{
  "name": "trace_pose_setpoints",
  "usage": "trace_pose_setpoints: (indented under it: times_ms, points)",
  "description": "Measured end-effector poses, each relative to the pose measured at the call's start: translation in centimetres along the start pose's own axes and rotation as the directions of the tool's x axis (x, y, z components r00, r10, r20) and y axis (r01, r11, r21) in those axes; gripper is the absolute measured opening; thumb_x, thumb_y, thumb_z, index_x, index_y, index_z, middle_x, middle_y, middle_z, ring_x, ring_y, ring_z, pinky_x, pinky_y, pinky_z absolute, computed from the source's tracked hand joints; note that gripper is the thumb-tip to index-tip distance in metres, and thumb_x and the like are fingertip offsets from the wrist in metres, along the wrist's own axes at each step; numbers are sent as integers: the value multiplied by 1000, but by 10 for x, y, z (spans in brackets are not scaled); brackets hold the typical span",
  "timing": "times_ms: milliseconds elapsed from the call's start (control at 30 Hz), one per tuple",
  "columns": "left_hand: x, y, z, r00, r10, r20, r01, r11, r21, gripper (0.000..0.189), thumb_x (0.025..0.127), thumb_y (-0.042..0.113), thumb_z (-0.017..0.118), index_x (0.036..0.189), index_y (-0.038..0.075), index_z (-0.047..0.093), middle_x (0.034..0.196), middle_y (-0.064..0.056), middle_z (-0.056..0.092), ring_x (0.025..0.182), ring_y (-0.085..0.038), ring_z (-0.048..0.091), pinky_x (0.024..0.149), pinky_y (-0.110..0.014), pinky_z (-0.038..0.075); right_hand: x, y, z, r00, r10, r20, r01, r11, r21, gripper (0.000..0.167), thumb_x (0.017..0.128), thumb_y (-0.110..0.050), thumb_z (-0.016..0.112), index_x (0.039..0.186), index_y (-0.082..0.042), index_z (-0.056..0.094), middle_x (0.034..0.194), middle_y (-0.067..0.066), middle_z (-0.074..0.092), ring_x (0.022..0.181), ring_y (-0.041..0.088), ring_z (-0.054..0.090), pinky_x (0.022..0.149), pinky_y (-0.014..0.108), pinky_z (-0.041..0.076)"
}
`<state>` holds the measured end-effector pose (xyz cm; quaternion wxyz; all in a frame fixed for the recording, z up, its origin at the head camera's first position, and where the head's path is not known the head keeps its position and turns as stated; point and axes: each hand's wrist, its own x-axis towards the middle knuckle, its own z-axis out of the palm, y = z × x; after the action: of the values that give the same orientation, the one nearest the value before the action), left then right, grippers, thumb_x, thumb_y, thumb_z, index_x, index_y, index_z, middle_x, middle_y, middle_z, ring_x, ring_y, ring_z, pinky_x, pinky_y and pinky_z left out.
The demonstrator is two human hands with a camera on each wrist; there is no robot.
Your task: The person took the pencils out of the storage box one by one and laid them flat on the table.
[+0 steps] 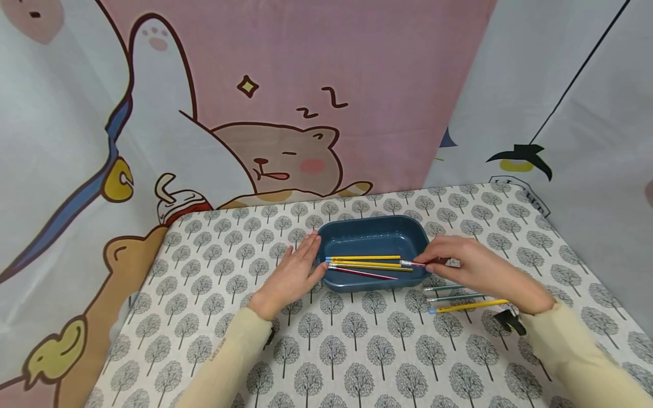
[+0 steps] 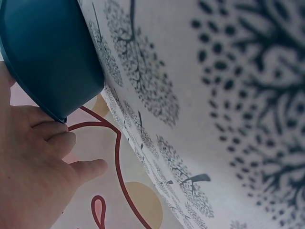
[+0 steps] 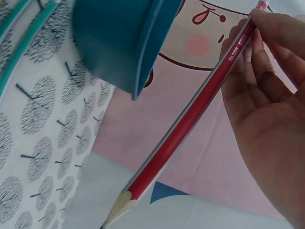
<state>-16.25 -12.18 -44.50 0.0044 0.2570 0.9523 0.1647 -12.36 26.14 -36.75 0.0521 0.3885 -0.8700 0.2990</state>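
A blue rectangular dish (image 1: 374, 284) stands on the tree-patterned cloth. Inside lie several yellow pencils (image 1: 364, 258) and a dark red pencil (image 1: 362, 273), roughly side by side. My right hand (image 1: 466, 263) is over the dish's right end and pinches a red pencil with silver stripes (image 3: 193, 112) between thumb and fingers. In the right wrist view its sharpened tip points down and away from the hand. With its fingers fairly straight, my left hand (image 1: 293, 275) touches the dish's left rim, also seen in the left wrist view.
Right of the dish, two green pencils (image 1: 456, 297) and one yellow pencil (image 1: 469, 306) lie on the cloth (image 1: 357, 351), partly below my right forearm. A cartoon-printed curtain (image 1: 388, 113) hangs behind the table and at its sides.
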Motion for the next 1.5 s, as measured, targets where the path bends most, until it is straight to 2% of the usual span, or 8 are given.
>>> trace_pose_setpoints:
  times_ms: [167,433,633,767,1033,1233,1500]
  points:
    - [0,-1,1,1000,-2,2,2,1000,4,71,110,45,43,163,1,26,171,-13,19,157,-30,20,122,-63,22,-12,0,0,1000,23,-9,-23,1000,-17,38,89,3,78,115,-25,78,107,-19,69,91,0,61,69,24,53]
    - [0,-1,0,1000,-4,3,4,1000,-4,70,111,43,45,163,2,25,172,-13,18,157,-27,16,122,-62,21,-28,3,1,998,48,29,-47,999,-26,40,88,4,77,115,-25,78,106,-18,69,84,-3,60,64,20,50]
    - [-1,-1,-1,1000,2,7,-2,1000,8,72,111,48,40,163,2,25,172,-14,18,157,-26,16,122,-63,22,-40,6,2,999,41,33,-39,998,-52,37,85,4,80,111,-23,80,105,-18,70,88,-2,62,69,23,53]
    - [-1,-2,-1,1000,6,-2,-6,1000,10,71,110,46,42,163,0,25,171,-15,19,157,-29,18,121,-63,23,-48,8,5,999,45,26,-42,995,-89,39,84,3,80,111,-25,80,106,-22,68,91,-3,62,72,23,55]
    - [-1,-2,0,1000,7,3,-7,1000,10,72,111,50,37,163,1,25,171,-14,19,157,-30,20,121,-63,24,-62,10,12,998,43,41,-41,998,-39,40,83,3,81,111,-26,79,103,-19,69,84,-4,61,65,18,52]
    - [0,-1,1,1000,-1,-5,1,1000,-4,70,110,44,44,163,1,27,171,-13,20,157,-28,19,121,-63,24,-73,14,21,999,27,31,-27,1000,-3,42,82,4,82,110,-27,78,103,-18,69,83,-3,60,67,13,48]
    - [0,0,0,1000,0,-1,0,1000,-1,71,110,45,42,163,1,26,171,-14,20,157,-27,17,121,-63,23,-83,20,29,996,57,69,-61,997,53,42,83,6,80,111,-25,79,104,-15,69,81,-3,57,62,16,50]
